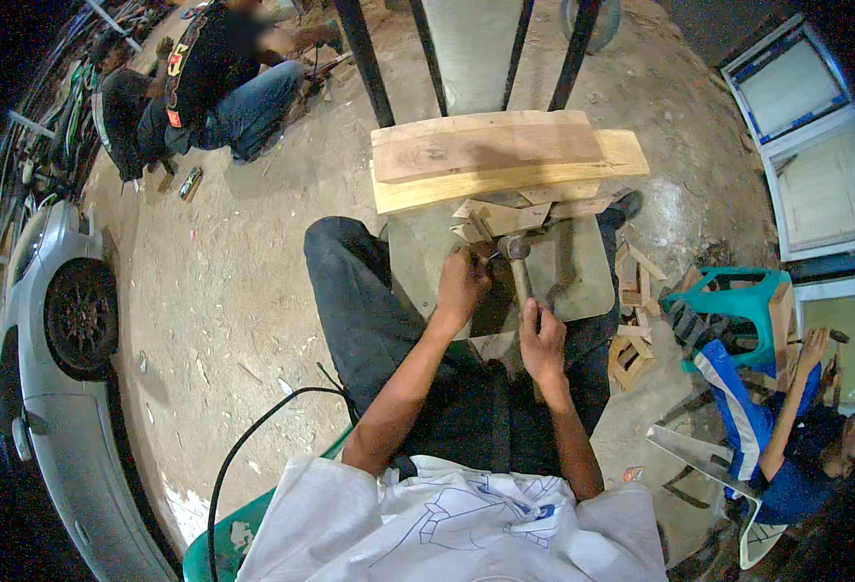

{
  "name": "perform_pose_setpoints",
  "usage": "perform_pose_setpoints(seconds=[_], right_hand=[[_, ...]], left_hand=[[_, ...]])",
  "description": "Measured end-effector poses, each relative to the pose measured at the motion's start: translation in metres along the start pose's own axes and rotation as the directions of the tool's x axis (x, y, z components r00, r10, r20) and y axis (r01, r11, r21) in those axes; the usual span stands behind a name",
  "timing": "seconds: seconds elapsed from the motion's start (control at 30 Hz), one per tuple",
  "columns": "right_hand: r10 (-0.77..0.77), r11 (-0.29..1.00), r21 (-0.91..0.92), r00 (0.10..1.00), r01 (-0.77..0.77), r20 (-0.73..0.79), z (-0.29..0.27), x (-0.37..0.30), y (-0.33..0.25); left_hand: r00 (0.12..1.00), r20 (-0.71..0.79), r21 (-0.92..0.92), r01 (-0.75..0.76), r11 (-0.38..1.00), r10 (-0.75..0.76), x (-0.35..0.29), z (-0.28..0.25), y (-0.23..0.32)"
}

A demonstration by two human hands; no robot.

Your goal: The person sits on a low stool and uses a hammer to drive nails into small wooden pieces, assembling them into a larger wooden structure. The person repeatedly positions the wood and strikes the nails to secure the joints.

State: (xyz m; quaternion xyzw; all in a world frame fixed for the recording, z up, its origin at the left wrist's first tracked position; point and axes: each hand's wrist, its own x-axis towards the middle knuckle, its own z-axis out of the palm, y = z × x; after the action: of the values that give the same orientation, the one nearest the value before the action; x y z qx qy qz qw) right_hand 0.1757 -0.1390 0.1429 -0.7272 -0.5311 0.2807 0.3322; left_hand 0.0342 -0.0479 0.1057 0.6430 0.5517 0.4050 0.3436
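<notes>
Hammer (520, 274): pale, straight wooden handle, compact dark head, roundish and dull from your viewpoint. It's in front of you, over the flat board (580, 284) between your knees, just beside the small wood pieces (507, 215). Long axis runs mostly away from your body, leaning a bit left; head at the far end, handle's near end toward you.

Your right hand (542, 339) is wrapped round the handle, fingers curled, thumb along it. Your left hand (462, 289) is left of the hammer head, fingers bunched at the near end of the small pieces; can't tell whether it pinches one or only rests against it.

Those pieces are light tan, angular and cut, lying at mixed angles; one narrow stick by your left fingertips points away from you, slightly left. Past them, a thick brownish plank (481, 145) sits on a yellower board (625, 155), both lengthwise left to right.
</notes>
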Motion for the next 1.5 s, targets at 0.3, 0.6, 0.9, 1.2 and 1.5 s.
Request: perform_pose_setpoints(seconds=[0.3,0.6,0.9,1.2,1.5], right_hand=[[-0.184,0.983,0.000,0.983,0.184,-0.011,-0.004,-0.004,-0.010],[-0.046,0.996,-0.069,0.998,0.049,0.040,0.001,-0.001,-0.004],[-0.159,0.987,-0.028,0.987,0.159,0.014,0.000,0.001,-0.021],[-0.055,0.998,-0.014,0.998,0.055,0.024,0.002,0.002,-0.012],[0.017,0.996,-0.087,0.997,-0.011,0.071,-0.003,-0.003,-0.015]], left_hand=[[0.998,-0.064,0.095,0.023,0.995,-0.017,0.000,0.004,-0.005],[0.996,-0.072,-0.034,-0.055,0.998,0.052,-0.002,0.001,-0.006],[0.996,-0.076,-0.039,-0.043,0.998,0.040,0.000,-0.001,0.000],[0.998,-0.059,0.021,-0.002,1.000,0.004,-0.001,0.013,-0.040],[0.990,-0.123,0.014,-0.061,0.998,0.063,-0.007,0.006,-0.017]])
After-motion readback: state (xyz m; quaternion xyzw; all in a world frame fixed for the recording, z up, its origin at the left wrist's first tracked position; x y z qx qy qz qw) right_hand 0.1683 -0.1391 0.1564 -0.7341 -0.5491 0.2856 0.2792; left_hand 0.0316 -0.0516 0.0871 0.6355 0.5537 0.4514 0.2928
